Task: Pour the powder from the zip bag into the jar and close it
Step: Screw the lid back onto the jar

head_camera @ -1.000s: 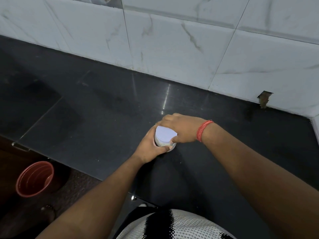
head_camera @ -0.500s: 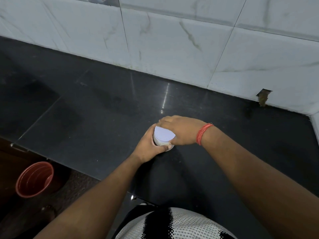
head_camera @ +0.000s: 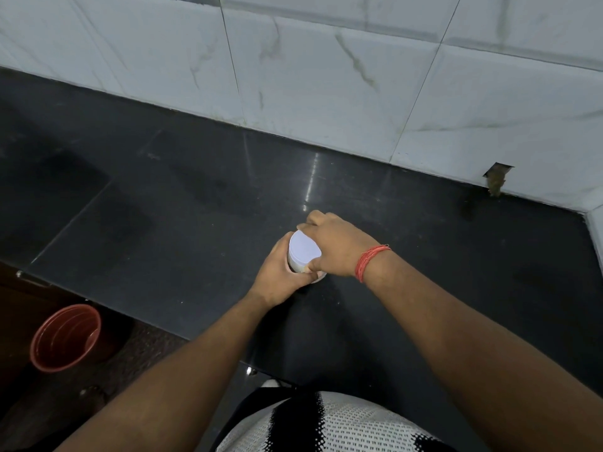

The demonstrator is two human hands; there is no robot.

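Observation:
A small jar (head_camera: 297, 266) stands on the black counter (head_camera: 182, 223), capped by a white lid (head_camera: 303, 247). My left hand (head_camera: 277, 275) wraps around the jar's side from the left and front. Over the lid's right edge lies my right hand (head_camera: 336, 246), fingers curled around the rim; a red thread band circles that wrist. Most of the jar's body is hidden by both hands. No zip bag is in view.
A white marble-tiled wall (head_camera: 326, 76) rises behind the counter, with a chipped hole (head_camera: 496, 181) at its base on the right. Below the counter's front edge at the left, a red bucket (head_camera: 65, 337) sits on the floor.
Both hands stay on the jar and lid; the right hand's grip has shifted slightly around the lid. The jar has not moved on the counter.

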